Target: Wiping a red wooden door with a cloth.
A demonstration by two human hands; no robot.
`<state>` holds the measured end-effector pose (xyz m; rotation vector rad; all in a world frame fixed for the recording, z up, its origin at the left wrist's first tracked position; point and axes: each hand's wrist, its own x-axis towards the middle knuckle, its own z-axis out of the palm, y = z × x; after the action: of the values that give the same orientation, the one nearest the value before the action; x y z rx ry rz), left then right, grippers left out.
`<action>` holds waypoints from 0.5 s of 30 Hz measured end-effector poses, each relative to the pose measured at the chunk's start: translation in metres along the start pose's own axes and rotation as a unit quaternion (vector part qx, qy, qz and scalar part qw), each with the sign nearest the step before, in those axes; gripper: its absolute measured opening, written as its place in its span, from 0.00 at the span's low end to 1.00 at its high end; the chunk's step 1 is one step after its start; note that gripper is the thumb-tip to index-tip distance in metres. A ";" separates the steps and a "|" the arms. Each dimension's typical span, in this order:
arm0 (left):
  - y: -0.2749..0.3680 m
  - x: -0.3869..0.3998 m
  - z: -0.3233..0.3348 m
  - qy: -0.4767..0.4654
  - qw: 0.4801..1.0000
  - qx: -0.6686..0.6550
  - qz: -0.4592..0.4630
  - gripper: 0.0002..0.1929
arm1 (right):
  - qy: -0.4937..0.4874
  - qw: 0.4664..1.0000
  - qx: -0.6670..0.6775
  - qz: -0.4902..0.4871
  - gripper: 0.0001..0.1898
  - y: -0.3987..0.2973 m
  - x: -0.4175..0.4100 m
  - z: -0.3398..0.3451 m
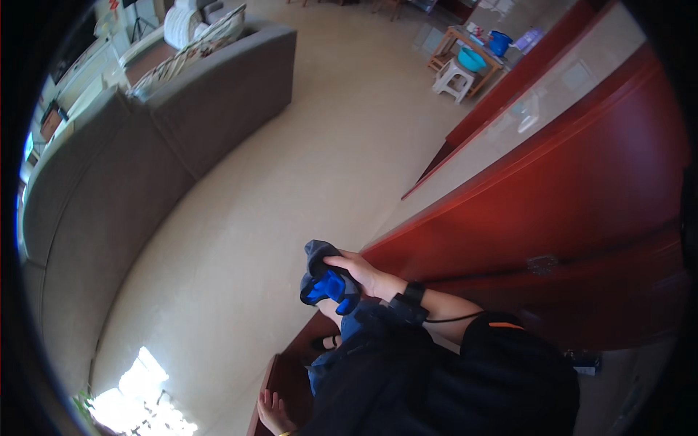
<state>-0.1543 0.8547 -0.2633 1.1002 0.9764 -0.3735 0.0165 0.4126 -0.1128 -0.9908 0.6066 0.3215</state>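
Note:
A soft grey-and-blue fabric article (pixel 329 280) is gripped by my right hand (pixel 357 270), thumb on its grey upper part. Its exact kind cannot be told. Bare skin shows just below it, beside the denim (pixel 357 321) on my leg. A black device is strapped to my right wrist, with a cable running up the arm. Lower left, my left hand (pixel 275 411) holds nothing, its fingers raised and slightly apart by the edge of a dark red wooden piece of furniture (pixel 267 373). My other foot (pixel 330 342), with a black strap, shows beside that furniture.
A grey sofa (pixel 109 169) curves along the left. Glossy red wooden panelling (pixel 518 229) rises close at my right. Farther off, a white plastic stool (pixel 455 79) carries a turquoise basin (pixel 471 59) beside a wooden table. Bright sunlight (pixel 133 400) falls on the tiled floor (pixel 218 261).

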 end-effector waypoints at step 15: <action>0.190 0.119 0.326 -0.256 0.912 0.246 0.204 0.24 | 0.414 0.619 -0.303 -0.595 0.26 -0.226 -0.186 -0.005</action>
<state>0.1959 0.6779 -0.2152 1.5242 0.1661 -0.5438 -0.0162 0.2941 0.1525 -2.0034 0.5066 -1.3082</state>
